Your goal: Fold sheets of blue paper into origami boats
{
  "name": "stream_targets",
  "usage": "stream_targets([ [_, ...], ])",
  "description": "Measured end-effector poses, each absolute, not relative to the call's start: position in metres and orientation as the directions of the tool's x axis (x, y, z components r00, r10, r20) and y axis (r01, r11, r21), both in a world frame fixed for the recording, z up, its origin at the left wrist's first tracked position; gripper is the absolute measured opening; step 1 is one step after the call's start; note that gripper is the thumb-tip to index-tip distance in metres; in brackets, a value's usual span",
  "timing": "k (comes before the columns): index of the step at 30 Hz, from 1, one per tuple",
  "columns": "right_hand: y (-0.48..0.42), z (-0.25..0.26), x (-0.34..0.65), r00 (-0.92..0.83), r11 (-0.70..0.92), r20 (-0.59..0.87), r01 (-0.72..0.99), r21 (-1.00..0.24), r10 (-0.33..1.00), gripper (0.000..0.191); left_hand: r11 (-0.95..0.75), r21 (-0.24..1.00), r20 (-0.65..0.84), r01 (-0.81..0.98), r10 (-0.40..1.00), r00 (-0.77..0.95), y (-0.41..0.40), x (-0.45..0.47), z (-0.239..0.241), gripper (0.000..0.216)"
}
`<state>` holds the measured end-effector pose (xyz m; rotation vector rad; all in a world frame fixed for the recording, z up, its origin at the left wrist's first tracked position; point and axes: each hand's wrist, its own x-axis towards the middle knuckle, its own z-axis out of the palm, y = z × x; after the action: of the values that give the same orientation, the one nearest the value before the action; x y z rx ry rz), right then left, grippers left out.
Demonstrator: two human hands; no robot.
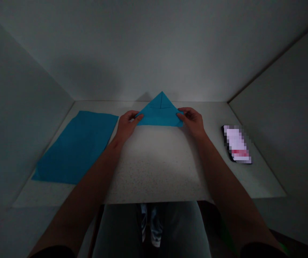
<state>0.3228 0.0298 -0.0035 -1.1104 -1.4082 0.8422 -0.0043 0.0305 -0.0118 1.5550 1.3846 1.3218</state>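
Note:
A folded blue sheet of paper (pixel 159 116), shaped with a pointed top and a straight lower edge, is held up between my two hands over the far part of the table. Fold lines run down from its peak and across it. My left hand (pixel 127 124) pinches its left corner, thumb in front and fingers partly behind. At the right corner my right hand (pixel 193 121) grips the paper the same way, thumb on the near face.
A larger blue paper sheet (pixel 76 147) lies flat on the left of the pale speckled table (pixel 156 168). On the right rests a phone (pixel 237 144) with a blurred, lit screen. Walls close in the table at the back and both sides.

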Motion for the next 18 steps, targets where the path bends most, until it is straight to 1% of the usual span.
stream_targets([
  [4,0.0286,-0.0021,0.3213,0.032,0.285,0.294,0.173,-0.943,0.955,0.049,-0.231,0.921,0.271,0.314,0.958,-0.092,0.0307,-0.0042,-0.0091,0.028],
  [9,0.0267,-0.0016,0.3197,-0.021,0.262,0.263,0.194,-0.946,0.965,0.058,-0.221,0.938,0.253,0.268,0.963,-0.091,0.0313,-0.0044,-0.0043,0.027],
  [13,0.0276,-0.005,0.3198,-0.052,0.253,0.247,0.206,-0.945,0.968,0.054,-0.225,0.951,0.246,0.214,0.966,-0.078,0.0302,-0.0048,-0.0036,0.029],
  [18,0.0316,-0.0091,0.3214,-0.024,0.277,0.279,0.236,-0.932,0.96,0.048,-0.209,0.957,0.231,0.201,0.969,-0.09,0.0321,-0.003,-0.0076,0.033],
])
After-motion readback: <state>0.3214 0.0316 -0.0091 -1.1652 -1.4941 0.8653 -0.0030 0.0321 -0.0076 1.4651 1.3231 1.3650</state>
